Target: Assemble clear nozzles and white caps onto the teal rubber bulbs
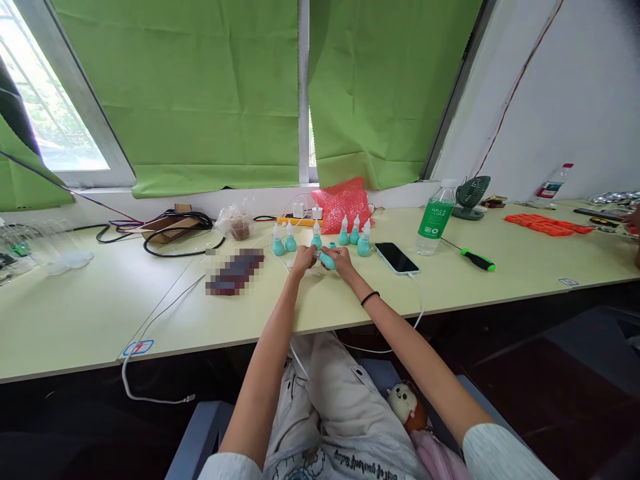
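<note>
Above the table's front part, my left hand point(304, 259) pinches a small clear piece, apparently a nozzle, mostly hidden by the fingers. My right hand point(340, 259) is closed around a teal squeeze bulb point(328, 261), tilted with its neck toward the left fingers. The two hands nearly meet. Just behind them stands a teal nasal aspirator point(317, 237) with a clear pointed tip. Two similar aspirators point(291, 238) stand to the left, and several more, including one aspirator point(364, 241), to the right. Part of another teal bulb point(333, 245) shows behind my right hand.
A phone point(397, 258) with a white cable lies right of the bulbs, near a water bottle point(436, 220) and a green screwdriver point(477, 259). Behind are a red bubble-wrap bag point(344, 205) and a power strip point(293, 221). Black cables point(175, 252) lie left.
</note>
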`<state>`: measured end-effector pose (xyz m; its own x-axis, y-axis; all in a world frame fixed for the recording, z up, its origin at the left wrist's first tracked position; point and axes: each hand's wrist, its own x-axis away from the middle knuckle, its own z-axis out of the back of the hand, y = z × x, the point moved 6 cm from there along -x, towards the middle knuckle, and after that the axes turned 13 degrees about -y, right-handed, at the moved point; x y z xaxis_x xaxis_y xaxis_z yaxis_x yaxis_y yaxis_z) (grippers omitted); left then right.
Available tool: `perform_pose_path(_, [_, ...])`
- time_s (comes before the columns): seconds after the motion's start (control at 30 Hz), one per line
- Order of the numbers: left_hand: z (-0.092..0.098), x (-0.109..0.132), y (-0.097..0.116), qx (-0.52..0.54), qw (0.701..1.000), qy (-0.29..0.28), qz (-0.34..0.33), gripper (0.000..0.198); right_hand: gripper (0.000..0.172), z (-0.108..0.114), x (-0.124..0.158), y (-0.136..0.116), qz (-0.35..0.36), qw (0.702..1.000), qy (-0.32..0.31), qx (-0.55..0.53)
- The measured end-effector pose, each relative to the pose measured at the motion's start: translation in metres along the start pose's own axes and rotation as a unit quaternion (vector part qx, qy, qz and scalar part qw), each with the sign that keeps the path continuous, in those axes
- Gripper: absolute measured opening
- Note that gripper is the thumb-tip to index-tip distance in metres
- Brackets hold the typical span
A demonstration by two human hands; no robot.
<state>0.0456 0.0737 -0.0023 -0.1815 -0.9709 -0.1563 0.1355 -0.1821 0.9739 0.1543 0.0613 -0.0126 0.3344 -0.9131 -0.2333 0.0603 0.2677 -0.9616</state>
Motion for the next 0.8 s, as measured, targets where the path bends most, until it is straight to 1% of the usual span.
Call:
perform_pose_path(0.1, [0.000, 0.000, -0.001, -0.003, 0.999, -0.023, 0.029, 0.028, 0.029, 0.001, 0.000, -0.001, -0.003, 0.999, -0.021, -0.038])
perform_pose_path(0.2, [0.010, -0.002, 0.001, -0.018, 0.999, -0.010, 0.040, 0.027, 0.027, 0.008, 0.001, -0.005, 0.013, 0.998, -0.017, -0.065])
perform_pose_path(0.3, [0.024, -0.001, 0.005, -0.047, 0.998, 0.025, 0.042, 0.027, 0.032, 0.022, 0.003, -0.011, 0.049, 0.995, 0.023, -0.078])
perform_pose_path(0.4, [0.031, 0.005, 0.008, -0.098, 0.991, 0.082, 0.035, 0.028, 0.037, 0.033, 0.005, -0.016, 0.086, 0.990, 0.083, -0.069])
perform_pose_path(0.5, [0.029, 0.013, 0.008, -0.164, 0.977, 0.130, 0.033, 0.028, 0.033, 0.036, 0.008, -0.020, 0.111, 0.984, 0.139, -0.027])
perform_pose_path(0.57, [0.026, 0.017, 0.007, -0.202, 0.968, 0.146, 0.039, 0.030, 0.029, 0.036, 0.010, -0.023, 0.124, 0.977, 0.173, 0.014])
perform_pose_path(0.63, [0.024, 0.018, 0.003, -0.230, 0.961, 0.146, 0.049, 0.031, 0.026, 0.036, 0.013, -0.025, 0.131, 0.969, 0.201, 0.059])
perform_pose_path(0.7, [0.022, 0.015, 0.000, -0.246, 0.959, 0.133, 0.052, 0.030, 0.024, 0.036, 0.016, -0.025, 0.133, 0.960, 0.222, 0.104])
perform_pose_path(0.8, [0.020, 0.009, -0.001, -0.253, 0.961, 0.112, 0.025, 0.029, 0.020, 0.035, 0.016, -0.025, 0.134, 0.950, 0.232, 0.162])
